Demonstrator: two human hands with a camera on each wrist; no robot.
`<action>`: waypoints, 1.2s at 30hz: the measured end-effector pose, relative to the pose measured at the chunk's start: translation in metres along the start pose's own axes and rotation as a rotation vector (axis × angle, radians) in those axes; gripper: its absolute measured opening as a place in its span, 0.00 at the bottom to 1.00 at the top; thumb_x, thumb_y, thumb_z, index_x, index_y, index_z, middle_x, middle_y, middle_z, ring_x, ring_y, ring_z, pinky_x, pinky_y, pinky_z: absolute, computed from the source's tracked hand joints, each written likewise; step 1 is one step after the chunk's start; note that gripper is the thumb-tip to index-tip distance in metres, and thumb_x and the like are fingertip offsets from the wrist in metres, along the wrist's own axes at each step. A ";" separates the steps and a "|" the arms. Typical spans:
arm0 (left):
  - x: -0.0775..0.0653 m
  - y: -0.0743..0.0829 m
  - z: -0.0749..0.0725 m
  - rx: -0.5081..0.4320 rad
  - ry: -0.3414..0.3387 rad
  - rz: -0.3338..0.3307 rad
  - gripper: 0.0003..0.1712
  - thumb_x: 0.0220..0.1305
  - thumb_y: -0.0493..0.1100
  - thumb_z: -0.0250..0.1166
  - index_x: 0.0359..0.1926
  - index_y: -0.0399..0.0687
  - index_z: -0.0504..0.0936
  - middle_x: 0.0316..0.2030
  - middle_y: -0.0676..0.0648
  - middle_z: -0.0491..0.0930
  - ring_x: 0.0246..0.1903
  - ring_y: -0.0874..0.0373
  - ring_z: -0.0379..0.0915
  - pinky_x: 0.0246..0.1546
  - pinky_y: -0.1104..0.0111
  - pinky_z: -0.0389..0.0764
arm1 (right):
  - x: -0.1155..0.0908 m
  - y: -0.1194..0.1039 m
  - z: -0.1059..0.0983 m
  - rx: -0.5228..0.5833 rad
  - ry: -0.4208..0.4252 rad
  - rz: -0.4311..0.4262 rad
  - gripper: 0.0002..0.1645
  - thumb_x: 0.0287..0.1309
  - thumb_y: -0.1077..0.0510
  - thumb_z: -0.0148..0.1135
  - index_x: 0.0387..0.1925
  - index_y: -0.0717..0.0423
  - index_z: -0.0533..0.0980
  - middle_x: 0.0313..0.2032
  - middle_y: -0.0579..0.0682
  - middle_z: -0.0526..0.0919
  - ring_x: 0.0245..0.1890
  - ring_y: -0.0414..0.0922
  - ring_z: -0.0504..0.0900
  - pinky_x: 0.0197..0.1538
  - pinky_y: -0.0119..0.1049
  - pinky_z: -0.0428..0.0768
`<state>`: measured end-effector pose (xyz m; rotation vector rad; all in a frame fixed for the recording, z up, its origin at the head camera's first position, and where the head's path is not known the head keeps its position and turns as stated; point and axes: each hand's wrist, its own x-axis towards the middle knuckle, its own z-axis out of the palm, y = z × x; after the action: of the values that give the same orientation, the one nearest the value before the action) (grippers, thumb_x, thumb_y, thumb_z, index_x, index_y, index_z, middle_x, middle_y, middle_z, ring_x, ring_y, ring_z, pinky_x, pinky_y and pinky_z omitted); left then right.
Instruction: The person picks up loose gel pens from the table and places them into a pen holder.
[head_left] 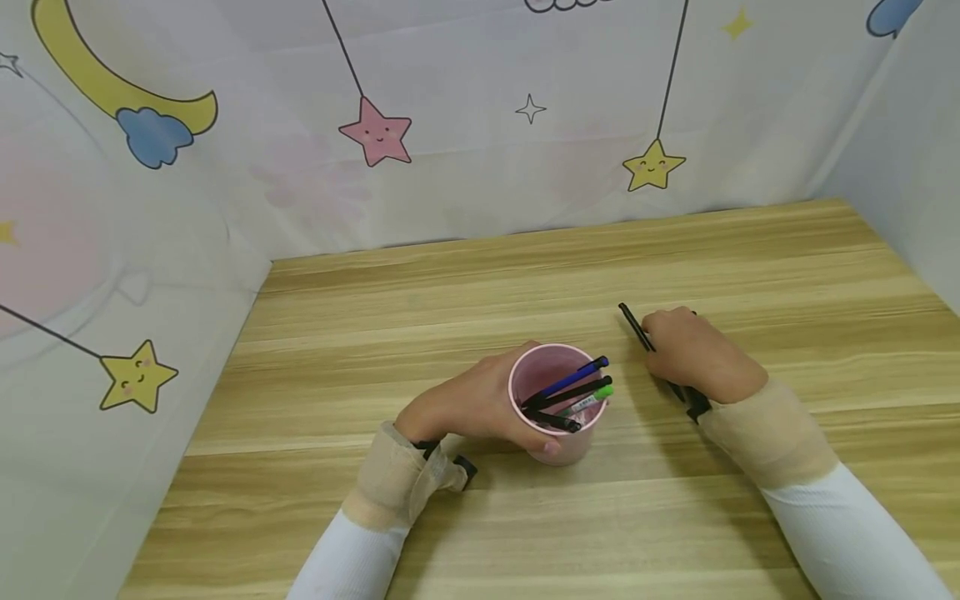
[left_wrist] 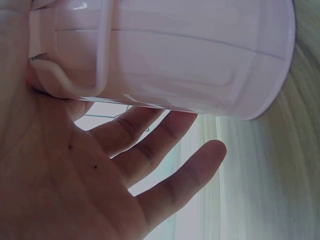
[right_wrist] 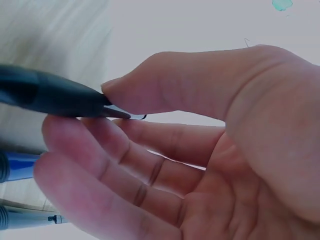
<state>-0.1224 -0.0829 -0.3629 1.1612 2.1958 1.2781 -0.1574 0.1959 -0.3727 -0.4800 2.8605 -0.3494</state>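
Observation:
A pink cup (head_left: 566, 446) stands on the table, holding several pens: a blue pen (head_left: 570, 379), black ones and one with a green end (head_left: 602, 392). My left hand (head_left: 480, 400) grips the cup from its left side, thumb across the near side. In the left wrist view, fingers (left_wrist: 150, 145) reach along the cup wall, beside a raised pink loop (left_wrist: 103, 50). Right of the cup, my right hand (head_left: 693, 354) pinches a black pen (head_left: 636, 325). The right wrist view shows that dark pen (right_wrist: 55, 92) between thumb and fingertips, its tip towards the palm.
Near the right fingertips, a blue pen (right_wrist: 17, 167) and a pale pen (right_wrist: 30, 218) show in the right wrist view. Both lie on a wood-grain table (head_left: 420, 308). White cloth (head_left: 465, 183) printed with stars and a moon hangs behind it and along the sides.

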 end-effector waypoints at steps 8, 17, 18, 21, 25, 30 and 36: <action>0.000 0.002 -0.001 -0.014 0.000 0.011 0.49 0.34 0.53 0.78 0.61 0.58 0.67 0.49 0.57 0.74 0.48 0.63 0.69 0.53 0.61 0.72 | 0.000 0.000 0.000 0.008 0.070 -0.070 0.16 0.44 0.64 0.57 0.38 0.69 0.75 0.35 0.63 0.81 0.29 0.50 0.75 0.31 0.45 0.77; -0.001 0.000 0.001 -0.024 -0.003 0.010 0.48 0.34 0.52 0.78 0.60 0.56 0.67 0.50 0.57 0.74 0.48 0.63 0.69 0.53 0.61 0.72 | -0.001 -0.003 0.000 0.087 0.073 -0.040 0.23 0.47 0.60 0.58 0.46 0.68 0.73 0.17 0.46 0.76 0.18 0.42 0.71 0.24 0.41 0.74; 0.000 -0.004 0.002 -0.018 -0.004 0.009 0.49 0.33 0.54 0.78 0.60 0.58 0.67 0.50 0.58 0.73 0.48 0.64 0.69 0.53 0.62 0.73 | -0.001 -0.003 0.000 0.095 0.076 -0.040 0.23 0.47 0.59 0.58 0.46 0.68 0.72 0.15 0.44 0.75 0.17 0.42 0.71 0.24 0.40 0.74; 0.001 -0.017 0.005 -0.010 -0.004 0.012 0.50 0.32 0.57 0.78 0.61 0.62 0.66 0.50 0.59 0.73 0.48 0.65 0.69 0.53 0.63 0.72 | -0.002 -0.004 -0.001 0.110 0.091 -0.043 0.23 0.46 0.60 0.57 0.45 0.66 0.72 0.13 0.43 0.73 0.15 0.41 0.70 0.22 0.39 0.73; 0.000 -0.023 0.007 -0.011 0.001 0.020 0.51 0.31 0.58 0.78 0.61 0.63 0.66 0.49 0.59 0.73 0.48 0.64 0.69 0.52 0.62 0.73 | -0.003 -0.007 -0.001 0.112 0.110 -0.029 0.23 0.46 0.58 0.57 0.45 0.64 0.72 0.15 0.44 0.74 0.15 0.41 0.70 0.21 0.39 0.72; -0.002 -0.024 0.006 -0.013 -0.008 0.016 0.51 0.31 0.58 0.78 0.61 0.61 0.66 0.50 0.58 0.74 0.48 0.64 0.69 0.52 0.62 0.73 | -0.004 -0.010 -0.001 0.124 0.121 -0.006 0.23 0.46 0.56 0.58 0.45 0.63 0.72 0.18 0.46 0.75 0.15 0.41 0.70 0.21 0.39 0.72; -0.007 -0.006 0.002 -0.029 -0.013 0.016 0.49 0.33 0.53 0.78 0.60 0.55 0.67 0.49 0.56 0.74 0.48 0.63 0.70 0.52 0.61 0.73 | -0.006 -0.014 0.000 0.127 0.147 0.002 0.22 0.46 0.55 0.59 0.44 0.62 0.73 0.20 0.46 0.77 0.17 0.41 0.72 0.23 0.40 0.74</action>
<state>-0.1196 -0.0887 -0.3699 1.1754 2.1553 1.3012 -0.1477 0.1855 -0.3678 -0.4451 2.9549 -0.5858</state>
